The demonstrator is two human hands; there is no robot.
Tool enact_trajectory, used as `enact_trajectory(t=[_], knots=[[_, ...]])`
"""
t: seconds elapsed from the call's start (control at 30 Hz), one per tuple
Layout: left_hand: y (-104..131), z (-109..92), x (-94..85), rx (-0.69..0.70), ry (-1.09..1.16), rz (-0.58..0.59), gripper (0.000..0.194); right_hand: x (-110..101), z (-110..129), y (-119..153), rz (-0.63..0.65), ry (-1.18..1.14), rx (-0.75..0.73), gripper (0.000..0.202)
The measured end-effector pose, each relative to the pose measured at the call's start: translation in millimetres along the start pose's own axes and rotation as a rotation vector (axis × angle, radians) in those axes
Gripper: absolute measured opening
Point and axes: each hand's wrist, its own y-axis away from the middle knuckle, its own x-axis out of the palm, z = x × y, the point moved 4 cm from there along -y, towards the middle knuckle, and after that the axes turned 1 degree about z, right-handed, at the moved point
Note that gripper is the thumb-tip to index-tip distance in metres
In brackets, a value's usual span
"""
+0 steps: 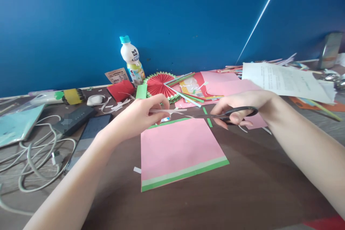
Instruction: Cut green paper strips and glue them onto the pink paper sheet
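Note:
My left hand (155,109) pinches a thin white strip (176,111) above the far edge of a pink sheet (180,147). Green and pale green bands (185,175) run along the sheet's near edge, and a green band shows at its far edge. Black-handled scissors (226,115) are in my right hand (233,109), their blades pointing left toward the strip. Whether the blades touch the strip I cannot tell. Just under my left fingers is a small white and blue item (165,119), partly hidden. A short green strip (207,116) lies beyond the sheet's right corner.
Behind stand a bottle (132,61) and a red and green pleated paper fan (161,86). Paper strips, pink sheets and a printed page (285,81) crowd the right back. At left lie a phone (88,140), a black box (75,119) and a coiled white cable (29,161).

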Motion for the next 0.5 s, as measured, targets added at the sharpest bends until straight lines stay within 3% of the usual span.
enact_trajectory(t=[0.5], knots=[[2,4,-2.6,0.01,0.066,0.032,0.021,-14,-6,14,-0.031,0.032,-0.022,0.054]])
